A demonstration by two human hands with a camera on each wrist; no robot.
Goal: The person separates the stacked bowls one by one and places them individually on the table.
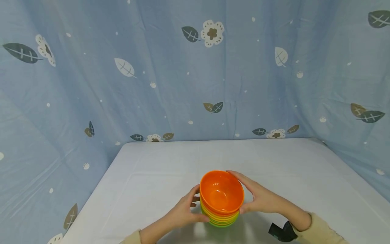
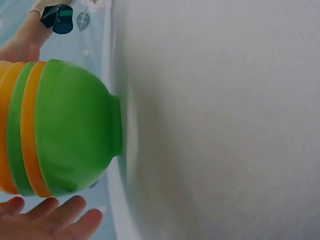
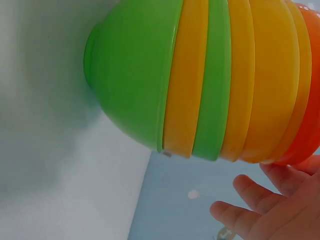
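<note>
Found stack of nested bowls (image 1: pixel 220 207) at near part of white-covered table (image 1: pixel 158 169), upright, seemingly resting on its foot. Logged orange bowl (image 1: pixel 221 191) on top, mouth up; yellow bowls (image 3: pixel 272 85) and green in between; green bowl (image 3: pixel 135 75) at base. Saw left hand (image 1: pixel 186 209) at left side, with spread fingers and with thumb at lower bowls; right hand (image 1: pixel 259 199) at right side, with index fingertip at orange rim and other fingers straight, partly clear of wall. Noted hands apart, flanking the stack; could not tell how firmly pressed. Judged step in hand as steadying the stack. Judged next move to call for even pressure from both sides, against tipping.
</note>
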